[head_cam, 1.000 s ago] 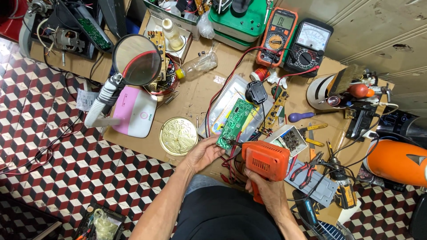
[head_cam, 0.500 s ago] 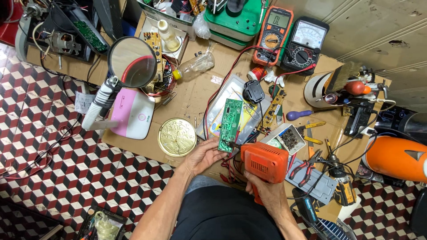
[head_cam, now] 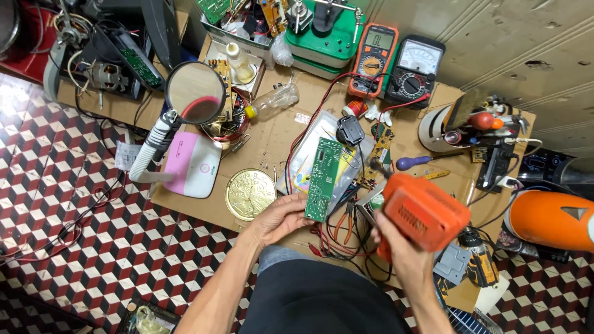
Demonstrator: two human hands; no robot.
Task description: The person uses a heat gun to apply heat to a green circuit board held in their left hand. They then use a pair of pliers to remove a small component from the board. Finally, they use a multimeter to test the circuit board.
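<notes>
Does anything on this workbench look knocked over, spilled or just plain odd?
One thing: a clear plastic bottle with a yellow cap lies on its side near the magnifier; no spill shows. Otherwise it is crowded clutter. The left hand holds a green circuit board, the right hand an orange housing.

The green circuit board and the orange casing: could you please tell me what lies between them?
In the head view, between the green circuit board and the orange casing lie red and black wires and a smaller board.

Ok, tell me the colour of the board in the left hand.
Green circuit board, head view.
</notes>
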